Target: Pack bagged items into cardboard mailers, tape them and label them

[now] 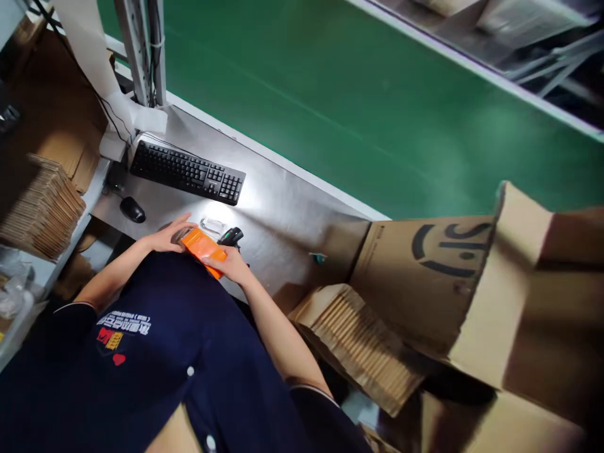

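Observation:
An orange box [204,246] is held in front of my body, at the near edge of the metal table. My right hand [232,264] is closed around its right end. At the other end, my left hand [168,238] curves with fingers and thumb around a small dark brownish thing [179,235] against the box; its kind is unclear. Just beyond the box lies a small clear and white packet [213,225]. A black handheld scanner [231,237] with a green light rests beside my right hand, partly hidden by it.
A black keyboard [189,171] and a mouse [132,209] are on the metal table [283,207]. Flattened cartons are stacked at left [44,207] and right [363,340]. A large open cardboard box [415,283] stands at right. A green surface [302,94] runs behind the table.

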Demonstrator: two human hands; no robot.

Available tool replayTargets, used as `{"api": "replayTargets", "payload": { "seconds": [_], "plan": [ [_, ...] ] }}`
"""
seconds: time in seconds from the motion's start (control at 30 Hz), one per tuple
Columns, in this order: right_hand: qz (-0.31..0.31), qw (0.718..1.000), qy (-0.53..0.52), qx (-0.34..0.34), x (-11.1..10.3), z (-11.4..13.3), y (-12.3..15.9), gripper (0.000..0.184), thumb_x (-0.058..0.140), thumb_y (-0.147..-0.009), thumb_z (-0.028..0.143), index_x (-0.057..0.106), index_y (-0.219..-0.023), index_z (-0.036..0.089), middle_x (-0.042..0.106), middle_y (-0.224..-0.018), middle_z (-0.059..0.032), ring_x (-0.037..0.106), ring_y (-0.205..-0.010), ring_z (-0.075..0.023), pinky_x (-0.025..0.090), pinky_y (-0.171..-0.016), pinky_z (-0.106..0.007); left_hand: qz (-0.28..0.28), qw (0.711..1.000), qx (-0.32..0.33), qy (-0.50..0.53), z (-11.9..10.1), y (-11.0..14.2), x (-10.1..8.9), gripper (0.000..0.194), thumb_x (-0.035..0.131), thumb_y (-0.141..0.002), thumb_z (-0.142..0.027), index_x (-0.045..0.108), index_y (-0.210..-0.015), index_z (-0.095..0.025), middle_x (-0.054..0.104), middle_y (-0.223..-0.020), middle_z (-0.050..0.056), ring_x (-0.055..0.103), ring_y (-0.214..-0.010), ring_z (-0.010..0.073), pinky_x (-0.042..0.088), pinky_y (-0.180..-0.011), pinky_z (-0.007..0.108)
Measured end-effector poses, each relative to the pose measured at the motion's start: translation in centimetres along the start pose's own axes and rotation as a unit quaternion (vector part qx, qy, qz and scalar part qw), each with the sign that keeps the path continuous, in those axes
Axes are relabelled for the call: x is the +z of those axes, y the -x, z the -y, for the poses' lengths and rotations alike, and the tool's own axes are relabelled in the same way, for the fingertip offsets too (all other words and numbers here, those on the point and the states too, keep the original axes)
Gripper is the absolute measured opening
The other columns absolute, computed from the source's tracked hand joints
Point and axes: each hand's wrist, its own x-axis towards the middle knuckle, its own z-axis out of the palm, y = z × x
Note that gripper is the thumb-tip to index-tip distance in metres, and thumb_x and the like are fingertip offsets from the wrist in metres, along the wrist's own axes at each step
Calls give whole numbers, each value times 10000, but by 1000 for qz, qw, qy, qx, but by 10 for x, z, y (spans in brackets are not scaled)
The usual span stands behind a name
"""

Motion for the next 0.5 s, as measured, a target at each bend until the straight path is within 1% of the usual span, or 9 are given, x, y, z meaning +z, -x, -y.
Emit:
{"api": "replayTargets", "payload": {
  "seconds": [0.03,0.07,0.13,0.2,0.27,0.33,0.4,0.47,0.5],
  "plan": [
    [10,1000,3,-12,0,0,-2,503,855,-683,584,740,-890,141,674,-711,-5,535,-638,-139,446,-616,-281,9,999,19,-27,-2,-5,-4,925,855,-758,-631,564,-1556,-265,355,-1738,165,291,-1638,369,326,-1312,545],
    [19,999,11,-25,0,0,-4,496,846,-697,586,735,-885,141,671,-712,-4,539,-646,-141,446,-619,-282,16,998,32,-48,-5,-9,-7,926,877,-721,-650,607,-1508,-241,345,-1726,188,292,-1633,386,309,-1317,551],
    [32,997,39,-52,-2,2,-6,475,821,-730,604,715,-832,153,653,-692,6,530,-639,-137,432,-609,-276,22,996,40,-72,-8,-17,-10,892,857,-727,-694,648,-1447,-210,365,-1675,215,321,-1611,394,293,-1323,553],
    [29,994,78,-69,-8,2,-3,472,802,-753,624,695,-782,166,625,-656,22,504,-607,-126,400,-581,-266,22,994,35,-97,-10,-21,-11,872,833,-746,-721,655,-1431,-212,396,-1623,211,327,-1601,390,281,-1327,556],
    [16,993,104,-61,-21,-3,8,466,797,-761,624,699,-772,168,626,-638,24,497,-581,-121,377,-556,-261,18,991,31,-125,-11,-22,-14,857,821,-759,-728,654,-1431,-223,409,-1602,197,309,-1602,390,261,-1334,570],
    [3,994,110,-23,-38,-17,26,456,806,-748,613,701,-756,170,636,-622,17,504,-556,-123,372,-530,-261,21,989,25,-145,-13,-20,-18,858,807,-777,-726,639,-1454,-226,401,-1614,190,275,-1616,390,238,-1341,580],
    [1,995,95,14,-58,-37,43,445,820,-723,601,682,-708,178,622,-588,18,496,-528,-122,367,-504,-259,27,987,10,-155,-18,-16,-23,881,794,-788,-733,617,-1488,-228,368,-1654,187,260,-1625,388,237,-1342,577],
    [6,997,73,19,-72,-57,53,421,838,-699,573,667,-673,188,591,-559,29,471,-514,-116,353,-490,-254,29,984,-9,-175,-28,-9,-25,884,774,-807,-736,603,-1514,-234,289,-1721,185,283,-1620,394,271,-1328,574],
    [10,998,63,6,-75,-66,54,401,842,-694,549,666,-660,190,580,-556,32,458,-515,-112,344,-488,-252,26,979,-17,-200,-35,-5,-24,872,755,-830,-728,590,-1533,-238,239,-1755,185,279,-1623,405,269,-1324,588]
  ]
}}
